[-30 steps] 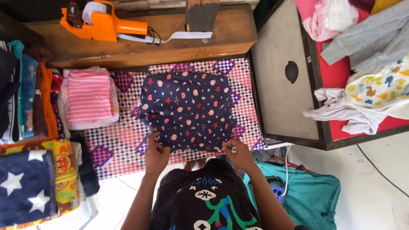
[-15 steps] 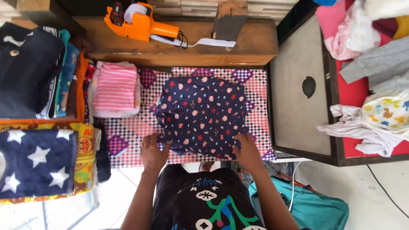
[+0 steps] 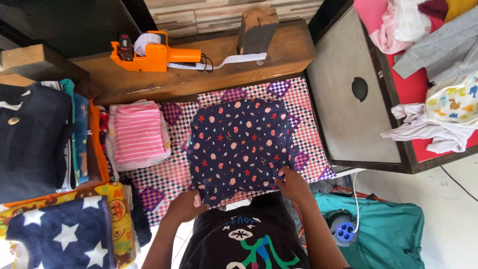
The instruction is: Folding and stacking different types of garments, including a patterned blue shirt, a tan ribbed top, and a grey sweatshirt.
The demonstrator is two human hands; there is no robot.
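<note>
Under the navy garment's (image 3: 239, 147) near hem, both hands (image 3: 186, 205) (image 3: 293, 183) pinch cloth, fingertips hidden.

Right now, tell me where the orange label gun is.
The orange label gun lies on the wooden shelf at upper left in the head view, beyond the pink striped garment.

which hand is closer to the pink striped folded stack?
Left. The left hand grips the navy printed garment at its near-left corner, just below and right of the pink striped stack. The right hand holds the garment's near-right corner, farther away.
</note>
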